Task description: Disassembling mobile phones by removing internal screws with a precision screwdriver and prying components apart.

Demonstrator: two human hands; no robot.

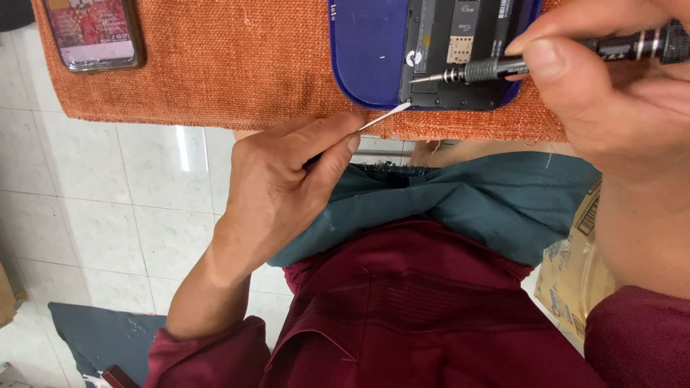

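Note:
An opened black phone [460,50] with its back cover off lies on a blue mat [366,50] on an orange woven cloth [237,65]. My right hand [611,108] grips a black precision screwdriver [496,68], its tip resting on the phone's lower left corner. My left hand [280,187] sits below the table edge and pinches a thin white pick [384,118], whose point reaches the phone's bottom edge.
A second phone [93,32] with a lit screen lies at the cloth's far left. Below the table are a white tiled floor [108,201], my teal and maroon clothing [431,287], and a cardboard box [575,273] at the right.

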